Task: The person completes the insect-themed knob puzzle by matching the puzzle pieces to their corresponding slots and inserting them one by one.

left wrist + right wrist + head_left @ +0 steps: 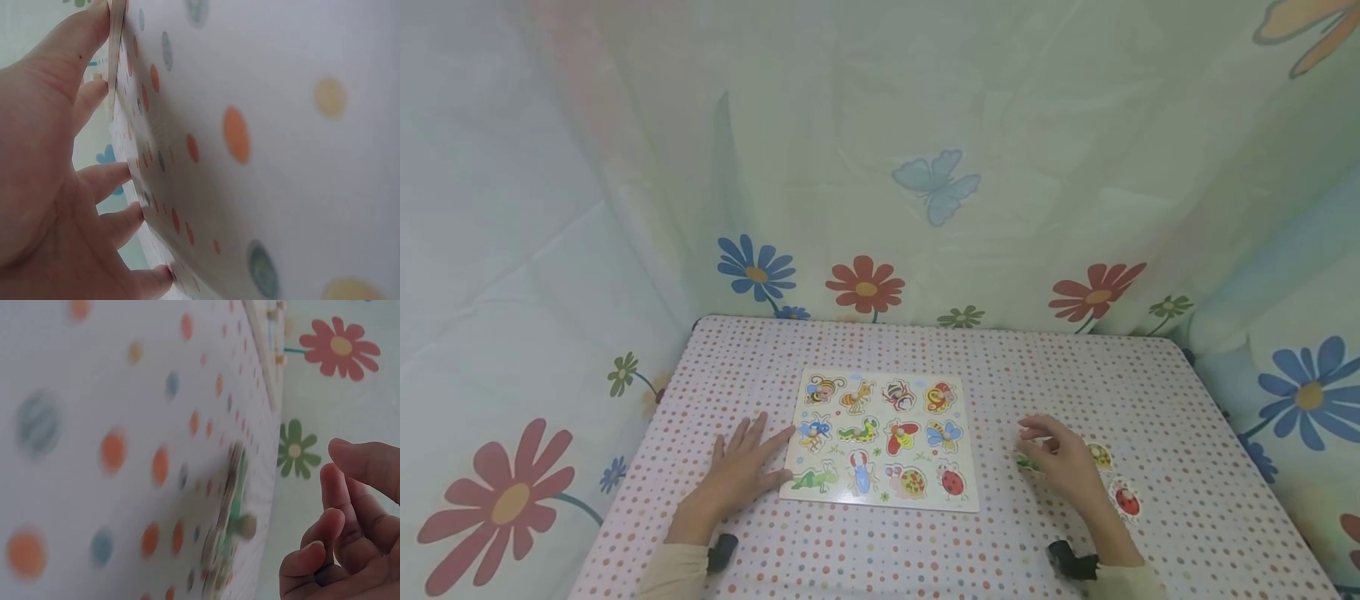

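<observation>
A wooden insect peg puzzle board [923,457] lies on the dotted table, with rows of bugs on it. My left hand [733,471] rests at its left side, fingers spread, thumb and index fingertip right at the edge. Beyond the board's right side, my right hand [1063,462] hovers with loosely bent fingers and nothing between them. Close by its fingertips lies a green puzzle piece [1024,461], partly covered by the hand in the head view; its wooden knob [245,526] shows in the right wrist view. A ladybug piece [1126,500] and a yellowish spotted piece [1100,456] lie beside the right hand.
The table [880,558] has a dotted cover and rounded far corners. Flower-printed curtains [820,167] hang behind it and at both sides. Each wrist wears a black device, such as the right wrist's camera [1072,561].
</observation>
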